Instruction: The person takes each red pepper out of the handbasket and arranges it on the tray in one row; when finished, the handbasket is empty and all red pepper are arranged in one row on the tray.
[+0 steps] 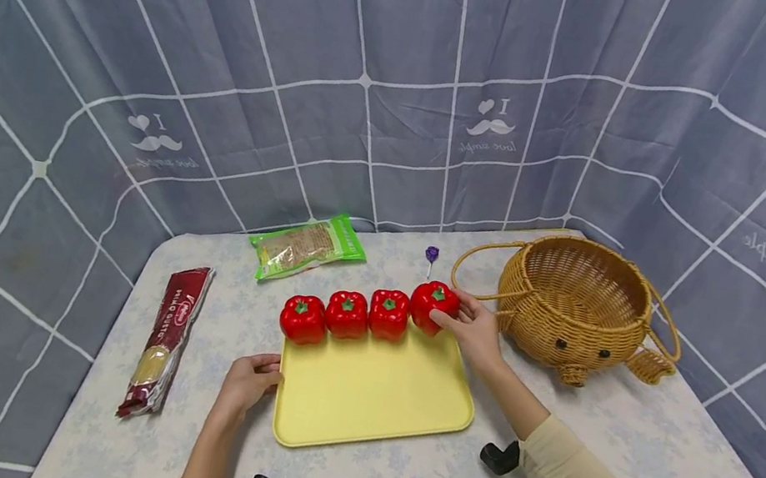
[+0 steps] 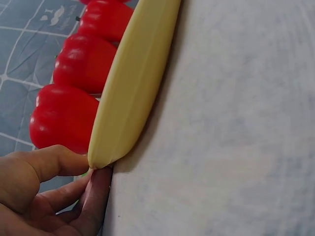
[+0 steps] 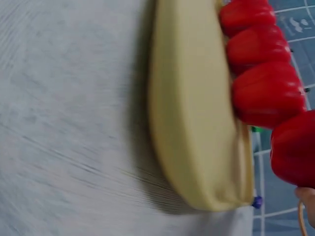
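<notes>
A yellow tray [image 1: 372,398] lies on the table, with three red bell peppers [image 1: 347,315] in a row along its far edge. At the right end of that row, my right hand [image 1: 476,331] grips another red bell pepper [image 1: 430,308] by its side. In the right wrist view only a fingertip shows below this held bell pepper [image 3: 295,150]. My left hand [image 1: 250,382] pinches the tray's left rim. The left wrist view shows the thumb and fingers of the left hand [image 2: 51,189] at the tray's corner [image 2: 106,152].
A wicker basket [image 1: 537,320] with handles stands at the right. Behind the peppers lie a green-edged food packet [image 1: 309,246] and a purple-topped lollipop [image 1: 432,254]. A dark red pasta packet [image 1: 167,338] lies at the left. Grey curtains [image 1: 401,132] hang around the table.
</notes>
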`<state>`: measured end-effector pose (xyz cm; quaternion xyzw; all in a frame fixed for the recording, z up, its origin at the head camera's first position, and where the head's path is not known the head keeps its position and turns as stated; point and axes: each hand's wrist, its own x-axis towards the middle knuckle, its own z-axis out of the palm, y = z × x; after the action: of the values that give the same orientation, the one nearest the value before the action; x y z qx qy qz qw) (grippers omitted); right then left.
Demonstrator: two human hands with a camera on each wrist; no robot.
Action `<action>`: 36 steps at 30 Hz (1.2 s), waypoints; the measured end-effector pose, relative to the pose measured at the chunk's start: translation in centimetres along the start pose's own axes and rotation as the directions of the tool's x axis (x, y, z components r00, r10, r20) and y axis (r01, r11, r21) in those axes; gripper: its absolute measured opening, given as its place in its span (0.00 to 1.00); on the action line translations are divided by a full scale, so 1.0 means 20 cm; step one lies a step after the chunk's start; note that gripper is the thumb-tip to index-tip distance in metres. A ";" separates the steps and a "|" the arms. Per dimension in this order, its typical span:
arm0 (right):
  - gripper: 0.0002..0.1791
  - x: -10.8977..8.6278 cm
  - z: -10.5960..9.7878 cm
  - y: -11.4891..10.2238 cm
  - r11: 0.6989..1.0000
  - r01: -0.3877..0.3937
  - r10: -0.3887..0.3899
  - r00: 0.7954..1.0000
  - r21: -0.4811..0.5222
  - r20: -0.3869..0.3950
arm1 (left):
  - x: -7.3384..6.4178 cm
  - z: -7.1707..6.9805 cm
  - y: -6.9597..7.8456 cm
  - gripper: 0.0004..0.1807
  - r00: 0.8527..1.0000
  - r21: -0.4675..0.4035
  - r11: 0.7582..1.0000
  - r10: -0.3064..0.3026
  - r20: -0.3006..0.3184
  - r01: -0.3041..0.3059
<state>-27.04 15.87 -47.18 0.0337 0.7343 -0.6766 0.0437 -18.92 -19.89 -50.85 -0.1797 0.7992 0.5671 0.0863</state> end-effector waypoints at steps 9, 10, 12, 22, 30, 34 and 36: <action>0.44 0.02 0.03 0.11 1.000 0.001 0.000 0.998 0.014 -0.066 | -0.01 0.00 0.00 0.22 1.000 -0.028 1.000 -0.004 0.002 0.004; 0.44 0.02 0.04 0.12 1.000 0.000 0.002 0.997 0.021 -0.075 | -0.02 0.00 0.00 0.22 1.000 -0.028 1.000 -0.005 0.002 0.005; 0.43 0.01 0.05 0.14 0.999 0.000 0.003 0.996 0.040 -0.094 | -0.02 0.00 0.00 0.22 1.000 -0.024 1.000 -0.012 0.000 0.012; 0.49 0.00 0.12 0.16 0.999 0.005 -0.009 0.994 -0.037 -0.106 | -0.03 -0.01 -0.01 0.22 1.000 -0.007 1.000 -0.022 -0.015 0.021; 0.50 0.00 0.11 0.17 0.990 -0.022 0.013 0.998 -0.138 -0.066 | -0.04 0.00 -0.01 0.21 0.999 -0.006 1.000 -0.024 -0.035 0.024; 0.52 -0.03 0.09 0.17 0.987 -0.028 0.019 0.998 -0.157 -0.059 | -0.04 0.01 -0.01 0.21 0.999 -0.005 1.000 -0.015 -0.031 0.015; 0.53 -0.05 0.07 0.18 0.983 -0.032 0.022 0.998 -0.179 -0.057 | -0.04 0.02 -0.02 0.21 1.000 -0.009 1.000 -0.020 -0.023 0.020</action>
<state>-25.62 14.77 -50.68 0.0580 0.7928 -0.6057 0.0355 -18.01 -19.38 -51.00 -0.1944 0.7959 0.5676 0.0820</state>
